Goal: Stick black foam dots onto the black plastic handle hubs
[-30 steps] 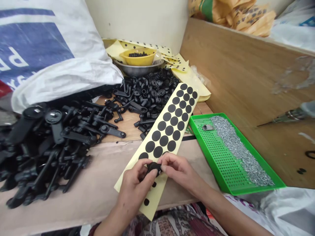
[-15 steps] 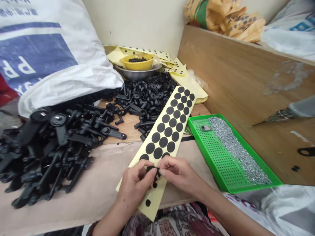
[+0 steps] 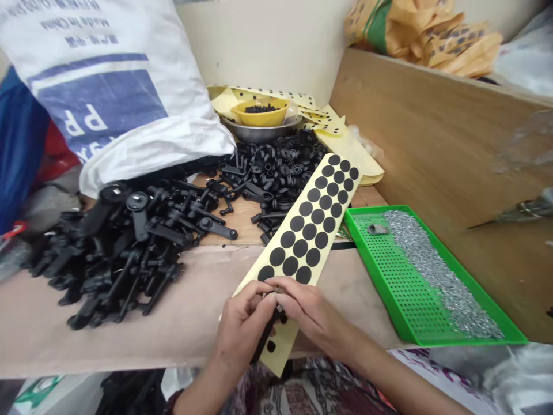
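Head view shows the left hand point(image 3: 244, 323) and right hand point(image 3: 305, 305) pinching a black part point(image 3: 264, 341) over the yellow sheet point(image 3: 283, 355), small dots point(image 3: 271, 346) at its near end, large discs point(image 3: 299, 248) left unpeeled farther off.

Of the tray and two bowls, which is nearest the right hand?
The green tray, right of the dotted sheet; the yellow bowl and the metal bowl beneath it sit farther off, behind black parts.

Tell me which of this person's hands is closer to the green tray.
Right. The right hand is left of the green tray, not touching it; the left hand is farther off, beyond the right hand.
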`<state>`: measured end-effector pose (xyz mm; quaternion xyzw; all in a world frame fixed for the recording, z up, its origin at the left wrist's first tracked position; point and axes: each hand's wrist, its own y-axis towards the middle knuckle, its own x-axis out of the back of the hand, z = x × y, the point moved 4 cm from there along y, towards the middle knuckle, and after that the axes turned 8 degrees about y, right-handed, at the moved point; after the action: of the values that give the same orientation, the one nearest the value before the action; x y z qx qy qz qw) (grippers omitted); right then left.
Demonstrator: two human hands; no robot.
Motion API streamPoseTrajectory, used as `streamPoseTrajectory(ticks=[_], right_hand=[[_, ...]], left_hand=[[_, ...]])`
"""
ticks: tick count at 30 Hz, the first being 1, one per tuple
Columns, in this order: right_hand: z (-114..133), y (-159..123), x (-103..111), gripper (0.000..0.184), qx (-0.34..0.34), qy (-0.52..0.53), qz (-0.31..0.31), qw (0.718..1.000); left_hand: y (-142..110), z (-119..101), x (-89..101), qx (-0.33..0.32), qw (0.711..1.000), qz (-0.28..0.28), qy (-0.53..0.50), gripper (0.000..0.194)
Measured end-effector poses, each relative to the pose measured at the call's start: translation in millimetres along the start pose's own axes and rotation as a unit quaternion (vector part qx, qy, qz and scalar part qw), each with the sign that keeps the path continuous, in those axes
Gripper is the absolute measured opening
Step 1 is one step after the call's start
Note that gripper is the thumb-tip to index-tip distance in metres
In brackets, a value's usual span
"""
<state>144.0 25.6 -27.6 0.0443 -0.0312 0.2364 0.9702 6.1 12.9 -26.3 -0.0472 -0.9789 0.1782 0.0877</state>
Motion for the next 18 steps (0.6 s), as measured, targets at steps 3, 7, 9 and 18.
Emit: streamPoseTrajectory(ticks=[3, 7, 9, 18], right_hand=[[10, 1, -13, 0.027, 0.047, -0.079, -0.013, 0.996], [14, -2, -35, 0.026, 0.061, -0.078, 0.050, 0.994], [15, -7, -46, 0.027, 0.051, -0.067, 0.121, 0.989], [-7, -10, -17, 0.019, 0.123, -0.231, 0.063, 0.963]], left_hand=[[-13, 5, -0.9, 0.009, 0.999, 0.002, -0.041, 0.040], [-36, 17, 18.5, 0.020, 0.999, -0.020, -0.030, 0.042], [-54, 26, 42.2, 0.043, 0.999, -0.006, 0.019, 0.041], [-168, 46, 183.5, 0.155, 0.825, -0.223, 0.496, 0.049]])
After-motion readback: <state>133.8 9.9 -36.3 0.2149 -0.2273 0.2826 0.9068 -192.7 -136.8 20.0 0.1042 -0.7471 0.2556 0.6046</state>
